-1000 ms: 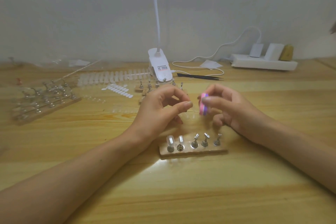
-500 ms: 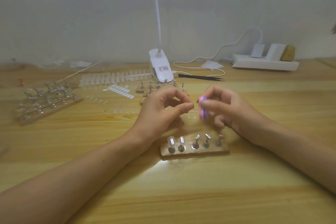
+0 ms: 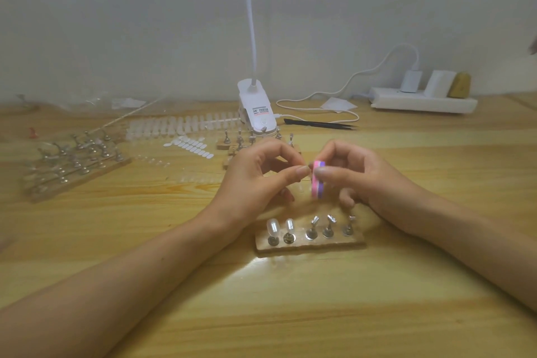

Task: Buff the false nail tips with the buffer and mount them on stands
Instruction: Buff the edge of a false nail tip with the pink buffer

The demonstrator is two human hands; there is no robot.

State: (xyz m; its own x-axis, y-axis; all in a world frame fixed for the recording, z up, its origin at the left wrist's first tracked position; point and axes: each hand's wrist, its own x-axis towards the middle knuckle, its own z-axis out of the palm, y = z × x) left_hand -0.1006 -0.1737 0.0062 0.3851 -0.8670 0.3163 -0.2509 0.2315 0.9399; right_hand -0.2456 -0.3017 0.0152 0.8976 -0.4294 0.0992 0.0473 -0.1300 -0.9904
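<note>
Above the table (image 3: 290, 314), right hand (image 3: 369, 183) holds buffer (image 3: 317, 183) just beside left hand (image 3: 255, 183).

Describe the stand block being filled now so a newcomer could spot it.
From the white clip lamp at the back of the table, come straight toward the camera, past the left hand and right hand. Below the wrists lies a short wooden block with one row of five metal stands. It is the block nearest the camera, and its two leftmost stands carry pale nail tips.
</note>
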